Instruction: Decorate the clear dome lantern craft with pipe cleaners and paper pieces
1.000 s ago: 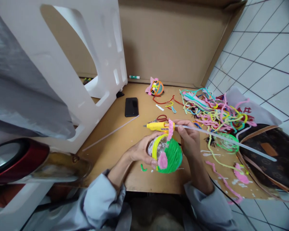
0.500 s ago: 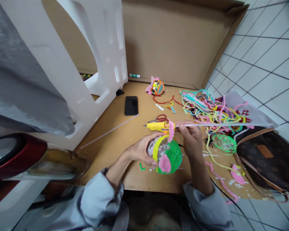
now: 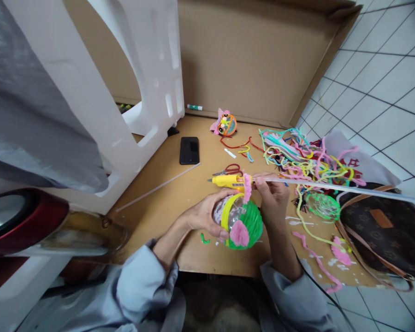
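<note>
My left hand (image 3: 209, 214) is wrapped round a ball (image 3: 254, 223), clear on one side and covered in green pipe cleaner on the other. A yellow band (image 3: 225, 213) crosses the ball, and a pink fuzzy patch (image 3: 239, 234) sits on its front. Just beyond it lies a yellow glue gun (image 3: 226, 181), tip pointing left; its handle is hidden. At the gun's rear, my right hand (image 3: 273, 196) is closed on a long clear glue stick (image 3: 318, 184). A pink fuzzy strip (image 3: 247, 188) stands between ball and gun; its attachment is unclear.
Red-handled scissors (image 3: 233, 169) lie behind the gun. A phone (image 3: 189, 151) and another clear stick (image 3: 159, 186) are at left, a decorated ball (image 3: 227, 124) at back. Tangled pipe cleaners (image 3: 297, 154), a green-wrapped ball (image 3: 323, 206) and a brown bag (image 3: 383, 226) occupy the right.
The far end of the glue stick has swung downward and reaches the right edge of the view. Both hands and the ball stay almost in place.
</note>
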`<state>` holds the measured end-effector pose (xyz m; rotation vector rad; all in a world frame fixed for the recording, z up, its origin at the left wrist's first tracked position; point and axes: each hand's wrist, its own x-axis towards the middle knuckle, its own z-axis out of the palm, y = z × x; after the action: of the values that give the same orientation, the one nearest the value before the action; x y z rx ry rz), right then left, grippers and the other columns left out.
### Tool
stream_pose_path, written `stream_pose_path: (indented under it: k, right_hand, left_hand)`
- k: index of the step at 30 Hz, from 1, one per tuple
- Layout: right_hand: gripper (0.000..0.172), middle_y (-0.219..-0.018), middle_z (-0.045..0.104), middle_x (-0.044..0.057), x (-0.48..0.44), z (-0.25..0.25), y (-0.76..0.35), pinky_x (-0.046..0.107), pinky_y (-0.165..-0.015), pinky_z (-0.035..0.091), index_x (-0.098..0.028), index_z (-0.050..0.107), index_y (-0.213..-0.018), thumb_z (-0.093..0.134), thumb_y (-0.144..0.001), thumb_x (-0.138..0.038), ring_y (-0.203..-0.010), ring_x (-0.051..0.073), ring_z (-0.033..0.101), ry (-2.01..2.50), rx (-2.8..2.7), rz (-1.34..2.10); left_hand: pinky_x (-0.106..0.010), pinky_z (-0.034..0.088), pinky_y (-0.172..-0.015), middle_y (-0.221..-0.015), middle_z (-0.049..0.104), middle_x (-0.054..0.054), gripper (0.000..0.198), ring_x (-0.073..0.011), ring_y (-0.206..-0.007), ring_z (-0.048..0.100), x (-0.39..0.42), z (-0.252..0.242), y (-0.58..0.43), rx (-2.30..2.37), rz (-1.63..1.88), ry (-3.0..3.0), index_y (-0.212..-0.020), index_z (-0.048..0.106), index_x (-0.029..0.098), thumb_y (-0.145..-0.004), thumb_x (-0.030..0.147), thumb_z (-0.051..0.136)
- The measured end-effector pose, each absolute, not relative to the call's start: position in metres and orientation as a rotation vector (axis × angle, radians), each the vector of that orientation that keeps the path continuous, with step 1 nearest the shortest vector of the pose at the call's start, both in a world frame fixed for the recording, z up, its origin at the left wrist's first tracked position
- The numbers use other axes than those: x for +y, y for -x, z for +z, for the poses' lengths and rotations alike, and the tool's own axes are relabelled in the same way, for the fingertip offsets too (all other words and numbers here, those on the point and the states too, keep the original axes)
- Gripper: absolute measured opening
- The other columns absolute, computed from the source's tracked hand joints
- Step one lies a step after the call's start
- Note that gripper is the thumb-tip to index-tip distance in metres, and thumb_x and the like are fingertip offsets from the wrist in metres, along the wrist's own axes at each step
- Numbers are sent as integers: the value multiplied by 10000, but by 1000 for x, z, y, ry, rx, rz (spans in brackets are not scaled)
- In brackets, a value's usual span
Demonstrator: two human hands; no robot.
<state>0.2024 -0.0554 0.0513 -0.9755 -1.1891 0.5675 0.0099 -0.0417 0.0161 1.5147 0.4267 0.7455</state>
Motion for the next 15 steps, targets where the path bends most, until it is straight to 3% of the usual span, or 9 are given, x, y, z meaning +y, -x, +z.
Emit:
stream_pose_path:
  k: [8,15]
  right_hand:
    - [173,-812,729,33,-55,46,-202,301,-688,551,-211,695,-775,630,-886,-326,-801,177,675,1001,-1245,522]
    - [200,-822,735,34,-54,47,-201,330,-742,574,-212,693,-792,664,-859,-398,-804,191,691,1068,-1196,605]
  left_hand:
    - [-504,418,-1109,-1318,613,-140,1032,-354,-1213,575,-42,17,-10,466,749,-1541,-1322,579,165,-443,584,921]
    - [-449,471,-1029,-1179,650,-98,951,-307,-1100,619,-43,15,-12,421,793,-1437,-1271,607,186,-454,550,933]
